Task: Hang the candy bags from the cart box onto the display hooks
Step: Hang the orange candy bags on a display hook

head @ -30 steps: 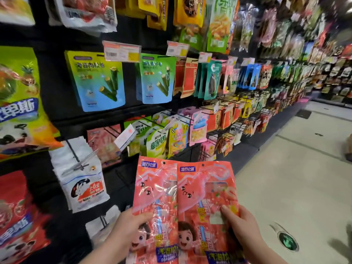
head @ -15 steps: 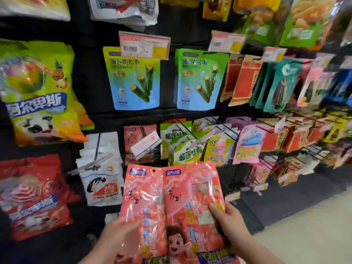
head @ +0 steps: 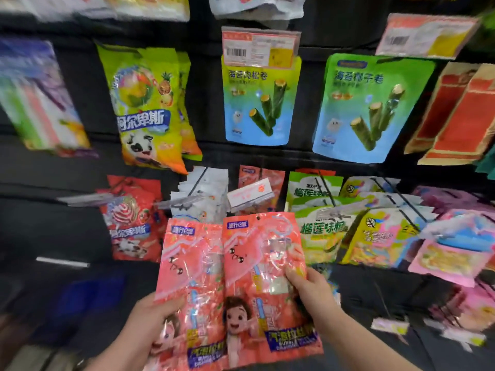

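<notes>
Glossily, two pink candy bags [head: 235,285] show cartoon faces.

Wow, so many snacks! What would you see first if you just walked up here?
First, the two shiny pink-red plastic candy bags with cartoon kids, held side by side low in the middle, the left hand gripping one and the right hand the other. Above them on the dark wall hang two blue-green seaweed-roll pouches. To their left hangs a bright yellow-green bag with a black-and-white cartoon animal.
</notes>
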{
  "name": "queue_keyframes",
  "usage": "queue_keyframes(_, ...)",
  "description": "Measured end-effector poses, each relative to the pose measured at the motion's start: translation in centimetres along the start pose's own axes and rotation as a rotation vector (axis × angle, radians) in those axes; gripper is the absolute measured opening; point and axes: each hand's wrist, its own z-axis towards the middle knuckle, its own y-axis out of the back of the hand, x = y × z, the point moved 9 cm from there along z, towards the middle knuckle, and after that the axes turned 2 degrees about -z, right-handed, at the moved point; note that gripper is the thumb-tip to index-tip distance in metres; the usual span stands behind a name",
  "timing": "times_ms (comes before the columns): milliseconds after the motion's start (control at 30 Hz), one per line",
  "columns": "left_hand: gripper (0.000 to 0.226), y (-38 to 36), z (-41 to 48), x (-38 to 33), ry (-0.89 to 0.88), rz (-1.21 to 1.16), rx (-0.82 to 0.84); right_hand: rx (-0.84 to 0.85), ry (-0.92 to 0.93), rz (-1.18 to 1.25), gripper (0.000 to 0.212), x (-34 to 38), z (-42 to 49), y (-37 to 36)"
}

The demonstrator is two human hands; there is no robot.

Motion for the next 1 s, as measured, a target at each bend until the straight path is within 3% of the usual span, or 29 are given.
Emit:
queue_keyframes(200,0.011,2.2,0.3,0.1,-0.008,-0.036,-0.103,0.063,-0.004,0.082,0.008,0.4,1.6,-1.8)
queue_keyframes(333,0.007,2.4,0.2,-0.6,-0.010,-0.027,-0.129,0.047,-0.020,0.064,0.016,0.5,2.3,-2.2)
queue_keyframes(467,0.016,2.9,0.4,-0.8,0.056,-0.026,-0.151,0.026,-0.020,0.003,0.025,0.4,2.8,-2.2)
queue_keyframes(667,0.018,3.0,0.6,-1.2,0.109,-0.031,-0.141,0.017,-0.030,0.066,0.012,-0.1,3.1,-1.7)
queue_keyframes(1000,0.022,4.3,0.3,-1.5,0.126,-0.049,-0.153,-0.052,-0.069,0.012,0.020,-1.1,5.7,-2.0)
